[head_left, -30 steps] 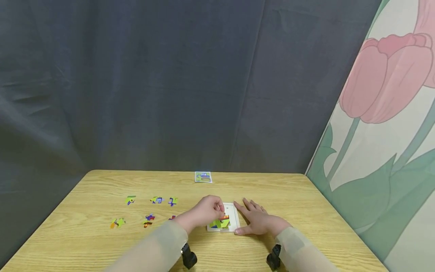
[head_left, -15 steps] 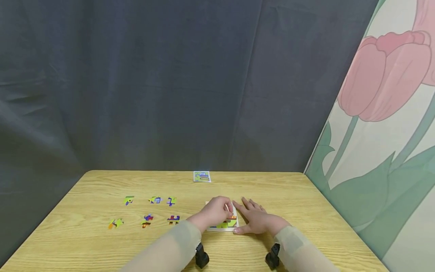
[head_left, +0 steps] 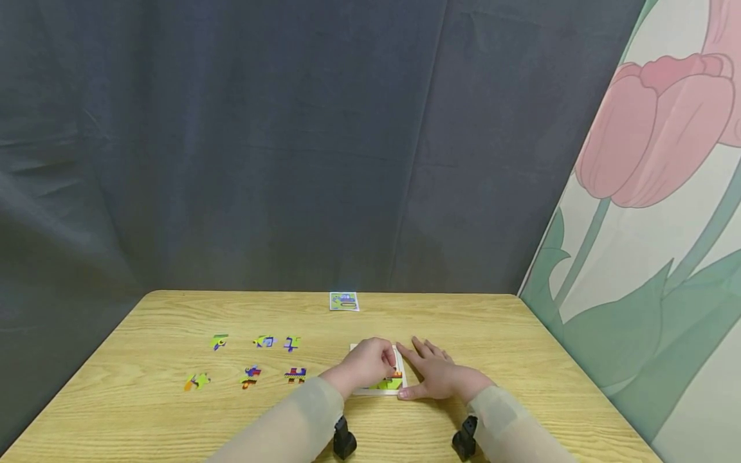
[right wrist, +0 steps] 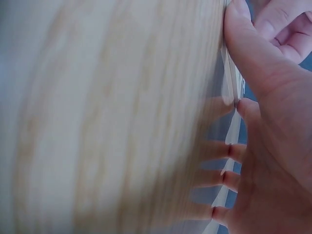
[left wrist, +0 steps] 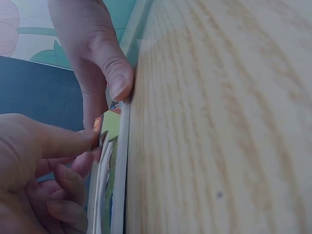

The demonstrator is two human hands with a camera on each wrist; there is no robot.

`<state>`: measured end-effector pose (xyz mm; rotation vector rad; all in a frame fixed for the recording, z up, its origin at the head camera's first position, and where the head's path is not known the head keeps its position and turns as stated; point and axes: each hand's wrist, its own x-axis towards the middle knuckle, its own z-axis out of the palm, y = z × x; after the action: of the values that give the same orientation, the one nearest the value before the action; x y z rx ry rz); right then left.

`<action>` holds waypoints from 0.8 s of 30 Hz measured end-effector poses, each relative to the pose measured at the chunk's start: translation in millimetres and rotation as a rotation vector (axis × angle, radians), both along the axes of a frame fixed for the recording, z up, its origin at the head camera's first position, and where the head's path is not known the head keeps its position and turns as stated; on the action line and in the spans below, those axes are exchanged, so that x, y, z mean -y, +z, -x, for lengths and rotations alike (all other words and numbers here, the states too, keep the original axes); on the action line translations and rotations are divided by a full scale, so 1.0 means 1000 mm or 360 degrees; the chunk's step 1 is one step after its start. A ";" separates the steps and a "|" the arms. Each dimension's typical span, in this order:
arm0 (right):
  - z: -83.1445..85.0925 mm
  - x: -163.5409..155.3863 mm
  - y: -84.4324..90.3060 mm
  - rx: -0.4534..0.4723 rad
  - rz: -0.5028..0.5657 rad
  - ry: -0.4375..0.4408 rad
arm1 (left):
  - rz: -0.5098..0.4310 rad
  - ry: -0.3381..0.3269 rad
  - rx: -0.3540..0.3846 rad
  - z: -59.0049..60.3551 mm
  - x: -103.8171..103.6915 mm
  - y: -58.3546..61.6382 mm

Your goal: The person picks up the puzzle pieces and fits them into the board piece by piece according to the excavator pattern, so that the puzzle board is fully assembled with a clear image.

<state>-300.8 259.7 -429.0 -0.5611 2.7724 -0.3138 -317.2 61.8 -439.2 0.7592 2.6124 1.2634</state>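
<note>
A white puzzle tray (head_left: 404, 384) lies near the table's front, partly hidden under my left hand (head_left: 366, 364). Between thumb and index finger, that hand pinches a puzzle piece (left wrist: 111, 123) with green and orange-red parts, low at the tray's right side. More green pieces (head_left: 379, 385) show inside the tray, near its front rim. My right hand (head_left: 437, 375) rests flat with spread fingers, its thumb and index finger touching the tray's right edge. In the left wrist view the right thumb (left wrist: 117, 78) presses the tray rim close to the pinched piece.
Several loose puzzle pieces lie in two rows at the left, among them a dark striped one (head_left: 295, 374) and a green-orange one (head_left: 197, 381). A small picture card (head_left: 344, 301) lies at the wooden table's (head_left: 463, 328) back edge, before a dark curtain (head_left: 278, 161).
My left hand has moved right over the tray with the puzzle piece, which is now at the right rim. In the last half second it barely shifts. My right hand stays put.
</note>
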 end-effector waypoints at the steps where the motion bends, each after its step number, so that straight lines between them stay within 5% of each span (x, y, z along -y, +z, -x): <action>1: 0.000 0.000 0.000 0.0000 0.0002 0.0000 | 0.0010 -0.0002 -0.0008 0.000 0.000 0.000; 12: 0.003 -0.005 -0.007 -0.0019 0.0027 0.0043 | 0.0149 -0.0001 -0.0051 0.000 0.000 -0.005; 24: 0.002 -0.004 -0.001 -0.0010 0.0060 0.0044 | 0.0321 0.0022 -0.0124 -0.005 -0.003 0.004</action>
<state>-302.3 264.0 -430.0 -0.6103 2.7674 -0.3591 -312.2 64.6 -435.1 0.7698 2.7574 0.9716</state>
